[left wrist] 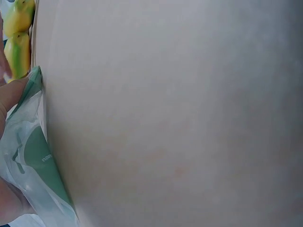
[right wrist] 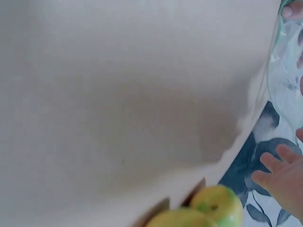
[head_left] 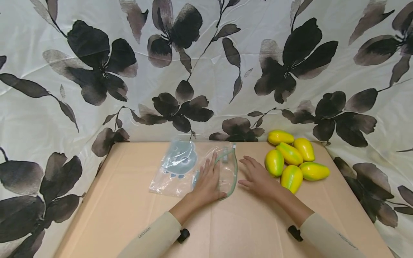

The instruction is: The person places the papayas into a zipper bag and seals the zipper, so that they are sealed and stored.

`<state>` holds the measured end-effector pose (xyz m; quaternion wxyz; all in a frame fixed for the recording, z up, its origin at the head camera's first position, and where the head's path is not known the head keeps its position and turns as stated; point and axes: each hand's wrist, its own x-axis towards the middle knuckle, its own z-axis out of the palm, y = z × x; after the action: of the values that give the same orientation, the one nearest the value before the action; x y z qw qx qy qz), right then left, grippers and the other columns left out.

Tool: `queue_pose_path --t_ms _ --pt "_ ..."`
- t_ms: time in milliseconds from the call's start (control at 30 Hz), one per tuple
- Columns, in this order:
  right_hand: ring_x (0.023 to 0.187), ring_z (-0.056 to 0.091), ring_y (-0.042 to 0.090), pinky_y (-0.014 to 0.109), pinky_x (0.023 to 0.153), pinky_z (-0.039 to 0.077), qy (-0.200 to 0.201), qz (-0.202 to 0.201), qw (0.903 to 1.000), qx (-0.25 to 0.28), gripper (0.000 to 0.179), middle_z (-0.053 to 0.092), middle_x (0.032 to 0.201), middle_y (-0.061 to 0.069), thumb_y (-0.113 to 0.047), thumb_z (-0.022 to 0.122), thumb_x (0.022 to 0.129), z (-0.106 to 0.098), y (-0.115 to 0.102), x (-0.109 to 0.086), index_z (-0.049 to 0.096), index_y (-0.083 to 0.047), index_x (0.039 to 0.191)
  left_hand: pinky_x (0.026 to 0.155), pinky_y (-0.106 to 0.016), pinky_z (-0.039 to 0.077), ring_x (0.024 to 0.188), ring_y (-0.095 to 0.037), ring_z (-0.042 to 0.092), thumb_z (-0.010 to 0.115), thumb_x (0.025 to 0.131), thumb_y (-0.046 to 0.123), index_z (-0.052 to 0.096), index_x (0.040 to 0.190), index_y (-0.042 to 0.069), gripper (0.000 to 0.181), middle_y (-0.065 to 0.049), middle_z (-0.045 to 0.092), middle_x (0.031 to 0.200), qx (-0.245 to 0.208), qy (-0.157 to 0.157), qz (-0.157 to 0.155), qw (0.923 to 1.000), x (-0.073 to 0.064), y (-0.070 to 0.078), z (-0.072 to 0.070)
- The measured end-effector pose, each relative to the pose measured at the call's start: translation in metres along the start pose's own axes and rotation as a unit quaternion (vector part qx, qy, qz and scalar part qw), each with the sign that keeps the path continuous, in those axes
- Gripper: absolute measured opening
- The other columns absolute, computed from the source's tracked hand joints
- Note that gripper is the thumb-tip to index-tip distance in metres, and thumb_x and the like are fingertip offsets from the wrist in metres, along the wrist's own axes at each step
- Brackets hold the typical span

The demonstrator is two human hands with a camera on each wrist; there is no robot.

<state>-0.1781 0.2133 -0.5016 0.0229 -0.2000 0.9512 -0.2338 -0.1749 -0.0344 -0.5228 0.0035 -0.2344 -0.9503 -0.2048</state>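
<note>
A clear plastic zip bag (head_left: 179,161) with a pale blue print and a green edge lies flat, its wide mouth facing right. My left hand (head_left: 206,184) rests on it with fingers stretched out, the thumb at the green rim. In the left wrist view the bag (left wrist: 45,165) shows its green print beside part of that hand. My right hand (head_left: 259,179) hovers between the bag's mouth and several yellow-green mangoes (head_left: 289,154), holding nothing. The right wrist view has this hand (right wrist: 286,179) with spread fingers near a mango (right wrist: 218,203).
The bag and mangoes lie on a tan cardboard-like tabletop (head_left: 135,215). Behind and around it hangs a white cloth with dark flowers (head_left: 93,64). The mangoes are clustered at the table's back right, close to its far edge.
</note>
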Motion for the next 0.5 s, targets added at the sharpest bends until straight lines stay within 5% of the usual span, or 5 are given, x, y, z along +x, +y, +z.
queue_pose_path --t_ms 500 --pt "0.144 0.037 0.051 0.068 0.115 0.034 0.066 0.085 0.9907 -0.084 0.097 0.031 0.163 0.027 -0.041 0.085 0.084 -0.049 0.026 -0.017 0.035 -0.002 0.158 0.119 -0.07 0.027 0.156 -0.05 0.015 0.099 0.061 0.044 0.018 0.163 -0.002 0.138 -0.016 -0.006 0.174 -0.007 0.008 0.008 0.9999 -0.001 0.001 -0.002"
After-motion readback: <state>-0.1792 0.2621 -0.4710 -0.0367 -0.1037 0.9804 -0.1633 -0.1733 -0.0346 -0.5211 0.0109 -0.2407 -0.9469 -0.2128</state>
